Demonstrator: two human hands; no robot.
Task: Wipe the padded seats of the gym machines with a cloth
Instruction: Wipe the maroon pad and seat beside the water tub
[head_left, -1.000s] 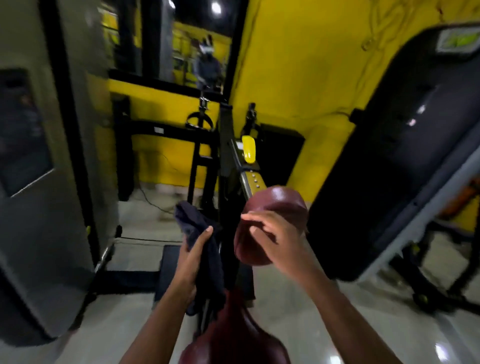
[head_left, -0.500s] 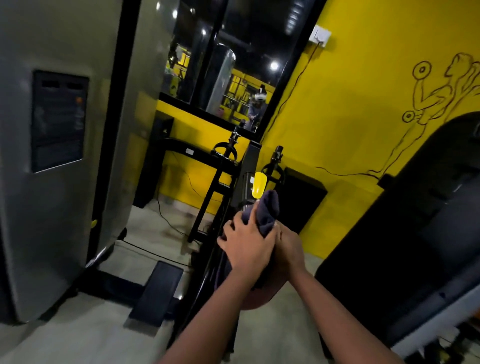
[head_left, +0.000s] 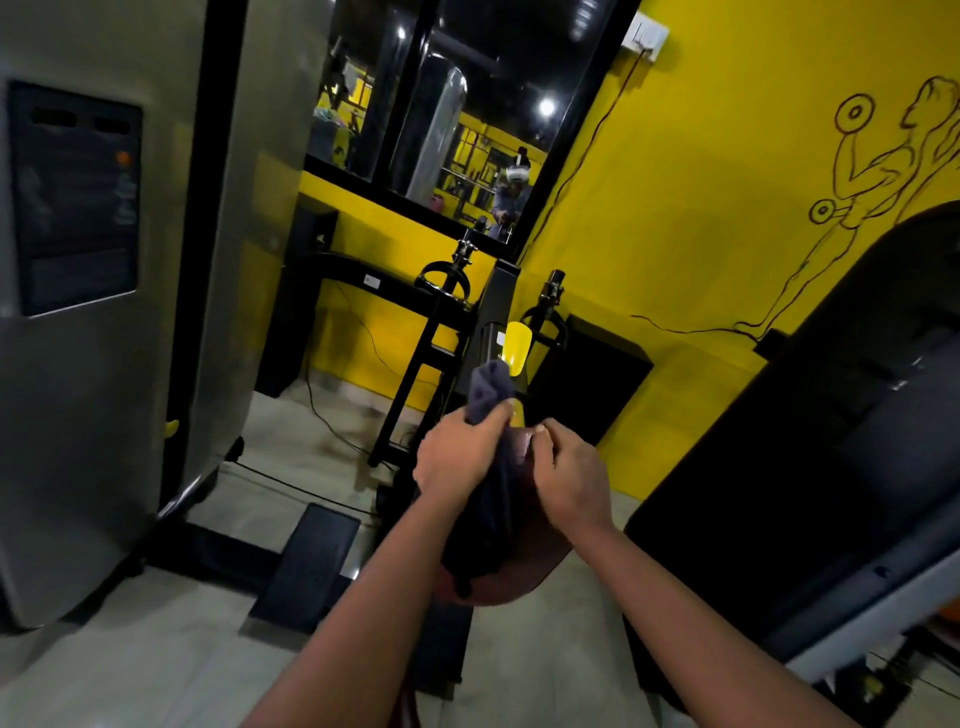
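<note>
Facing the black-and-yellow machine (head_left: 500, 296), you have its maroon padded seat (head_left: 530, 577) tilted up between your forearms. A dark cloth (head_left: 483, 519) drapes down the padded seat. Your left hand (head_left: 457, 457) grips the cloth's upper bunch; your right hand (head_left: 571, 478) curls beside it at the top edge, and what it holds is unclear.

There are two hands, a left hand (head_left: 457, 460) and a right hand (head_left: 574, 480), one dark cloth (head_left: 488, 384), one maroon padded seat (head_left: 524, 577), one yellow knob (head_left: 514, 345), one black footplate (head_left: 311, 561), one wall mirror (head_left: 441, 104) and one wall switch (head_left: 647, 34).
</note>
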